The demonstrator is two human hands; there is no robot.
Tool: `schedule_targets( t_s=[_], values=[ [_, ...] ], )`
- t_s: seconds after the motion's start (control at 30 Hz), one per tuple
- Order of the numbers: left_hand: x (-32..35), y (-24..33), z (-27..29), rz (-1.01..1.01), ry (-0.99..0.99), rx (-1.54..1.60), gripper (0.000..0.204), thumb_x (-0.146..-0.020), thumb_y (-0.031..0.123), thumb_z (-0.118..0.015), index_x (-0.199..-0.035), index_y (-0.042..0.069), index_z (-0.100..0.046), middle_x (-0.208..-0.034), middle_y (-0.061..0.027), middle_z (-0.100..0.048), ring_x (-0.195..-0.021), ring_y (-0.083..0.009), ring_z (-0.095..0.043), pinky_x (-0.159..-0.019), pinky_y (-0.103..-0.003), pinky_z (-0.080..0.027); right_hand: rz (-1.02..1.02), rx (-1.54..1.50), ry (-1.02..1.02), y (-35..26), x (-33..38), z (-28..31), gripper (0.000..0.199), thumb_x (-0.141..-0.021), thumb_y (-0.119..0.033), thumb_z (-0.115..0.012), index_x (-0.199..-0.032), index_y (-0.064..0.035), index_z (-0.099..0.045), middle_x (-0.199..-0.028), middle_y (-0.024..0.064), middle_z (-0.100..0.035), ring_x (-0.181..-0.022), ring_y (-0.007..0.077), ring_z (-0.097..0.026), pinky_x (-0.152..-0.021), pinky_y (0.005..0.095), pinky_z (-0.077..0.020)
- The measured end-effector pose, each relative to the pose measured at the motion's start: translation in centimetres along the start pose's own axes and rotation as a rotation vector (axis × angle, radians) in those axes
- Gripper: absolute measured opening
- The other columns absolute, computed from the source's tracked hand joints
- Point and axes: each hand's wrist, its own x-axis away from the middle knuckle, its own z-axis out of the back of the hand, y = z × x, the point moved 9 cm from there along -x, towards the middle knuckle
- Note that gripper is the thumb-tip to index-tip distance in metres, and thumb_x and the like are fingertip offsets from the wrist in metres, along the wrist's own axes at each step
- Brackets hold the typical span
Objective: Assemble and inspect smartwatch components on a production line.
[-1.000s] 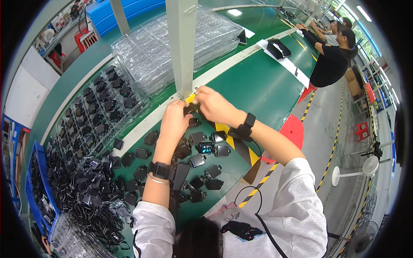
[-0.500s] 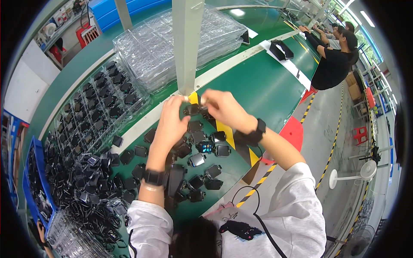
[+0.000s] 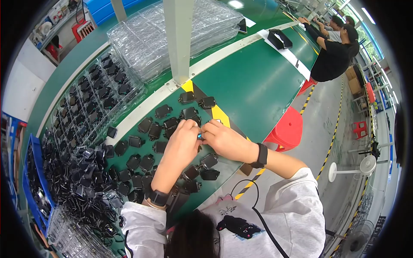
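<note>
Meeting just below the middle of the frame, the left hand (image 3: 183, 137) and the right hand (image 3: 226, 141) come together over a small dark watch body (image 3: 199, 136), a bit of its lit blue screen showing between them. The fingers of both hands are bent inward and nearly closed, tips pinching the piece from either side; most of it is hidden, so its tilt and the exact hold of each finger cannot be told. Each wrist wears a black band, one at the lower centre (image 3: 159, 198) and the other right of centre (image 3: 260, 155).

Around the hands, dark square pieces (image 3: 163, 112) lie scattered on the green table (image 3: 245, 86). Two more sit above the hands, one of them beside the yellow-and-black tape (image 3: 221, 113). Left of the forearms spreads a heaped black pile (image 3: 86, 185), with a blue bin (image 3: 41, 176) at the far left. At the upper left, a stack of clear plastic trays (image 3: 142, 43) stands behind a pale post (image 3: 178, 38). A red stool (image 3: 289, 128) is at the table's right edge, and a co-worker in black (image 3: 333, 60) sits at the upper right.
</note>
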Motion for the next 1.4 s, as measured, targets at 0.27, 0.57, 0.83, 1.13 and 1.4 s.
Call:
schedule_targets(
  t_s=[0.27, 0.57, 0.83, 1.13, 1.4],
  values=[
    [0.2, -1.2, -0.5, 0.182, -0.052, 0.123, 0.038, -0.059, -0.004, -0.076, -0.094, -0.003, -0.060, -0.094, -0.0146, -0.058, -0.087, -0.0326, -0.057, -0.077, -0.039, -0.048, -0.315, -0.421, 0.092, 3.9, -0.6, 1.4, 0.016, -0.070, 0.001, -0.064, -0.086, 0.0001, -0.059, -0.076, 0.0124, -0.054, -0.072, 0.0305, -0.056, -0.069, 0.0359, -0.0482],
    [-0.4, -2.5, 2.1, 0.123, 0.201, 0.042, 0.039, -0.060, -0.004, -0.075, -0.096, -0.003, -0.060, -0.095, -0.0155, -0.060, -0.089, -0.0337, -0.057, -0.080, -0.039, -0.047, -0.046, -0.071, 0.136, 2.3, -3.3, 1.2, 0.015, -0.074, 0.002, -0.062, -0.088, 0.0028, -0.058, -0.086, 0.0122, -0.054, -0.082, 0.0297, -0.056, -0.075, 0.0342, -0.0479],
    [-0.9, -3.7, 1.4, 0.132, 0.072, -0.001, 0.033, -0.063, -0.003, -0.073, -0.095, -0.003, -0.065, -0.097, -0.0150, -0.062, -0.095, -0.0326, -0.057, -0.085, -0.039, -0.047, 0.106, -0.077, -0.047, 1.9, -3.1, -0.4, 0.016, -0.075, -0.001, -0.064, -0.087, 0.0047, -0.056, -0.090, 0.0133, -0.053, -0.084, 0.0298, -0.055, -0.076, 0.0353, -0.0472],
    [-0.4, -3.1, 2.0, 0.069, 0.132, 0.063, 0.042, -0.061, -0.006, -0.073, -0.102, -0.001, -0.063, -0.097, -0.0138, -0.063, -0.097, -0.0322, -0.057, -0.086, -0.038, -0.046, -0.335, -0.365, 0.026, 4.8, -3.1, 1.0, 0.015, -0.074, 0.004, -0.062, -0.085, 0.0025, -0.054, -0.086, 0.0132, -0.053, -0.083, 0.0298, -0.056, -0.074, 0.0330, -0.0477],
    [4.5, 0.2, 3.2, 0.036, -0.061, 0.028, 0.043, -0.061, -0.007, -0.072, -0.101, 0.000, -0.061, -0.097, -0.0115, -0.063, -0.099, -0.0305, -0.055, -0.087, -0.037, -0.045, -0.008, -0.194, 0.081, -2.9, -1.2, 1.4, 0.014, -0.074, 0.003, -0.061, -0.085, 0.0009, -0.053, -0.094, 0.0137, -0.050, -0.090, 0.0323, -0.053, -0.078, 0.0355, -0.0453]
  ],
)
